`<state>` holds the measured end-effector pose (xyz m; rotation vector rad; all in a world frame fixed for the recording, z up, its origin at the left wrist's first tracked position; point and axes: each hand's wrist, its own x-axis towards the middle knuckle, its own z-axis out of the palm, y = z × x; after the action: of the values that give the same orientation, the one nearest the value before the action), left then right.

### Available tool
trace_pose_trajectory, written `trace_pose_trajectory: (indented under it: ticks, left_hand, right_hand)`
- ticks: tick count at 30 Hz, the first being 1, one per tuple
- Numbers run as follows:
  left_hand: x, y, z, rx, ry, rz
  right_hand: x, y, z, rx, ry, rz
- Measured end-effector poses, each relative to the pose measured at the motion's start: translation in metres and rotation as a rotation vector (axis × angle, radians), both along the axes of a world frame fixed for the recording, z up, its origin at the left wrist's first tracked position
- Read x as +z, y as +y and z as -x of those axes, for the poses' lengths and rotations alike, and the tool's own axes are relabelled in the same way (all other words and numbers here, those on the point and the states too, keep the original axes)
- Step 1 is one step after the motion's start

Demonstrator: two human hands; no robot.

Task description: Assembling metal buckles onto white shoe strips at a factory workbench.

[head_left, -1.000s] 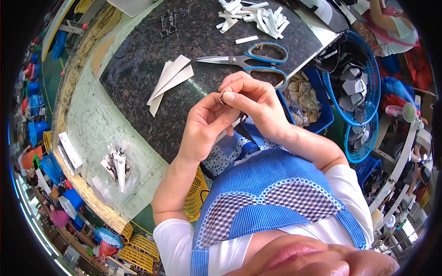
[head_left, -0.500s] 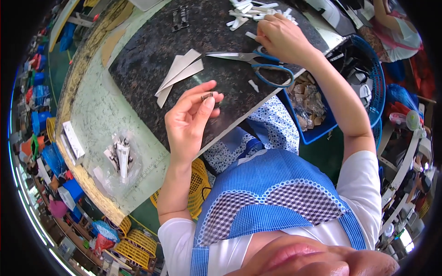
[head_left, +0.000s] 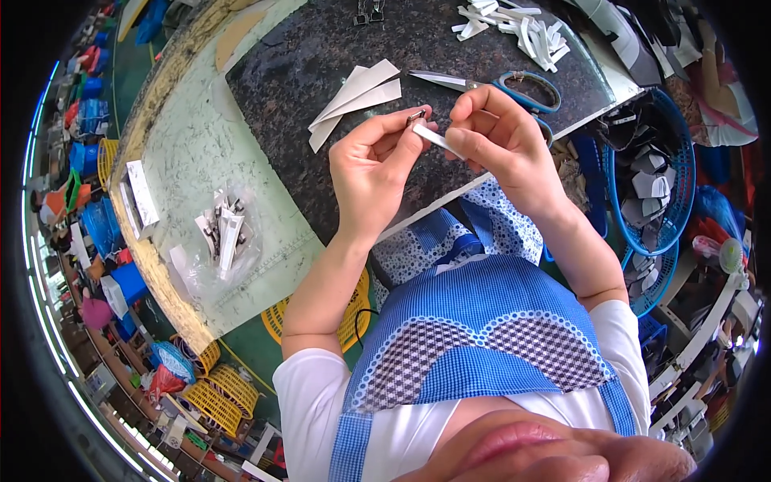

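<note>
Above the dark speckled stone slab, my left hand pinches a small dark metal buckle between thumb and fingertips. My right hand grips a narrow white strip, whose far end meets the buckle at my left fingertips. Whether the strip passes through the buckle is too small to tell. Blue-handled scissors lie beyond my right hand, which covers part of their handles. Several longer off-white strips lie fanned out beyond my left hand.
A pile of short white strips and some dark buckles lie on the slab's far side. At left, a clear bag holds strips with metal pieces. Blue baskets of scraps stand to the right, a yellow basket below the table.
My right hand has come back from the strip pile with a white strip and met my left hand. My left hand still holds the buckle. The view has shifted slightly.
</note>
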<state>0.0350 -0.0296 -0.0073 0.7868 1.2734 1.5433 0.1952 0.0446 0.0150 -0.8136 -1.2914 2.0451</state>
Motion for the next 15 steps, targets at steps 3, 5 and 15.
trace_pose_trajectory:
  ticks: [3, 5, 15]
  left_hand:
    - [-0.004, -0.001, -0.002, 0.008, 0.178, -0.032]
    - [-0.006, -0.001, -0.005, 0.067, 0.336, -0.115]
    - [-0.007, -0.002, -0.006, 0.091, 0.372, -0.135]
  right_hand:
    - [-0.002, -0.001, 0.002, -0.026, -0.032, 0.021]
    - [-0.006, -0.002, 0.004, -0.054, -0.029, 0.003]
    - [-0.012, -0.007, 0.015, -0.127, 0.061, -0.026]
